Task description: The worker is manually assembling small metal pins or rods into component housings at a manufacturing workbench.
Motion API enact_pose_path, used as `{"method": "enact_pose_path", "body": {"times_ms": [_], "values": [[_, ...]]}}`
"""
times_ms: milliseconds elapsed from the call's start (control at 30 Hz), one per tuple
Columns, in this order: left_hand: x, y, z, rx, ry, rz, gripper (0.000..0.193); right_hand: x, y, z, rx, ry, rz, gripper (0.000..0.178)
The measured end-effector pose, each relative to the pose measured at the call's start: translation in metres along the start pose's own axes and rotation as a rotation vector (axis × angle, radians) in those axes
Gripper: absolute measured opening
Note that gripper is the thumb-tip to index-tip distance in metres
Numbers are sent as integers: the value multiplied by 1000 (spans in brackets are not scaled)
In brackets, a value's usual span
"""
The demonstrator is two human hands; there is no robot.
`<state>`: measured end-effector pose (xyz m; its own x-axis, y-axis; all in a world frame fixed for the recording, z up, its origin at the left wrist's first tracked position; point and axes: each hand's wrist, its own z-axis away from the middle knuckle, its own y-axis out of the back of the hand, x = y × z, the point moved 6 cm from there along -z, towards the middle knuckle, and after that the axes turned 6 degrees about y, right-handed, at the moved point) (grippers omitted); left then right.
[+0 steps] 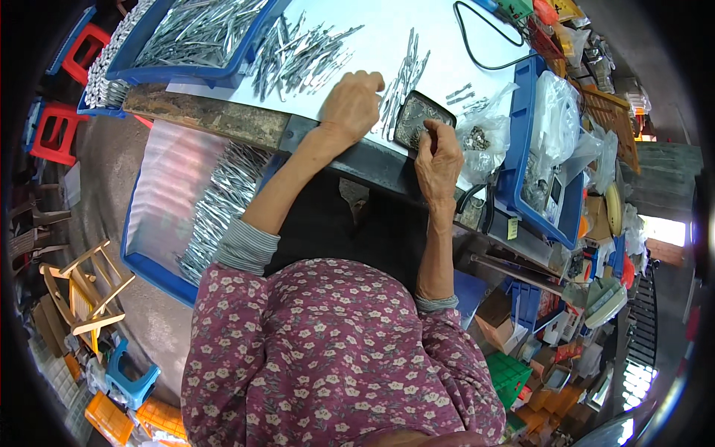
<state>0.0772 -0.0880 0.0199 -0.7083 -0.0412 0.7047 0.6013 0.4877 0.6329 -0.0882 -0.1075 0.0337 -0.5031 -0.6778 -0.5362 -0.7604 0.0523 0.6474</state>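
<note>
Near the white tabletop's [387, 30] front edge, I see my right hand [438, 160] pinching small metal bits in the shallow black tray [422, 115]; my left hand [351, 104], fingers curled, rests beside loose silver metal strips [402, 82].

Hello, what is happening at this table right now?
A person sits at a white table covered with small metal pieces. The left hand rests on the table beside a row of thin metal rods. The right hand reaches into a small dark tray of tiny parts, fingers bent as if picking some. A blue bin full of rods stands further left.
</note>
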Motion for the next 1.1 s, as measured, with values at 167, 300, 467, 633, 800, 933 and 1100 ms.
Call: {"method": "enact_pose_path", "body": {"times_ms": [167, 300, 467, 633, 800, 933, 1100], "values": [[8, -15, -1, -112, 62, -114, 18, 1, 3, 2, -4, -34, -13, 15], [5, -19, -6, -106, 87, -128, 20, 3, 3, 2, -15, -26, 3, 15], [10, -15, -11, -153, 246, -112, 25, 8, 6, 2, -4, -48, 13, 14], [-12, -11, -9, -72, 377, 185, 34, 5, 6, -2, -35, -26, 46, 11], [-19, -9, 2, -49, 342, 524, 32, 9, 1, -3, -107, -48, 104, 11], [-16, -3, 11, -12, 359, 662, 33, 10, -5, -5, -128, -24, 104, 10], [-9, -1, 21, -70, 402, 992, 35, 11, -13, -9, -143, 23, 136, 8]]}}
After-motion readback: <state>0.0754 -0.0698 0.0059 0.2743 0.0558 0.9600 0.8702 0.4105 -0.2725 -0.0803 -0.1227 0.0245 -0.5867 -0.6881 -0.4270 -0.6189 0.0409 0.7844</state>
